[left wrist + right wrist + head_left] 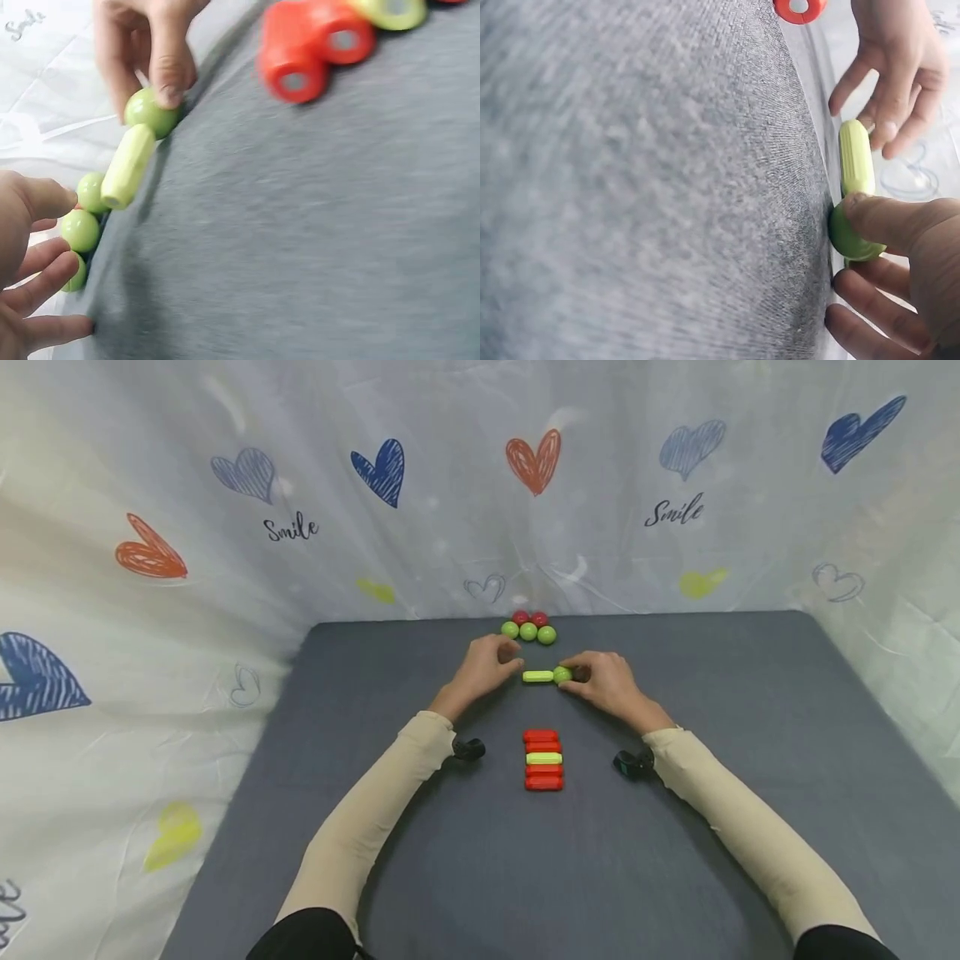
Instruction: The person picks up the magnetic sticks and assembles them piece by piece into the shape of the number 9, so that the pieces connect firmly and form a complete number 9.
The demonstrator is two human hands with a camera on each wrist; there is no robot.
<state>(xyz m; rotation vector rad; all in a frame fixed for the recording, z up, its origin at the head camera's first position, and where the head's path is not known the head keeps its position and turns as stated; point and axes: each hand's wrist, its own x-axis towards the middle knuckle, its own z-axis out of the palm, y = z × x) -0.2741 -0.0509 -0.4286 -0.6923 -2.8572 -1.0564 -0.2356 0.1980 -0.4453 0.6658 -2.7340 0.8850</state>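
Observation:
My right hand point(606, 683) pinches a green ball point(562, 674) between thumb and fingers. Joined end-on to the ball is a yellow-green ribbed rod point(537, 677), pointing left in the head view. Just left of the rod's free end is my left hand point(486, 668), its fingers loosely bent with nothing between them. The left wrist view shows the rod point(127, 166) with a small grey spot at its free end. In the right wrist view, the right thumb presses on the green ball point(853, 234), partly hiding it.
Beyond the hands, several green balls point(528, 632) and two red balls point(521, 617) lie grouped near the far table edge. Nearer, a column of red rods point(543, 783) with one yellow-green rod point(543, 758) among them lies on the grey tabletop point(480, 860). A printed curtain point(450, 543) hangs behind.

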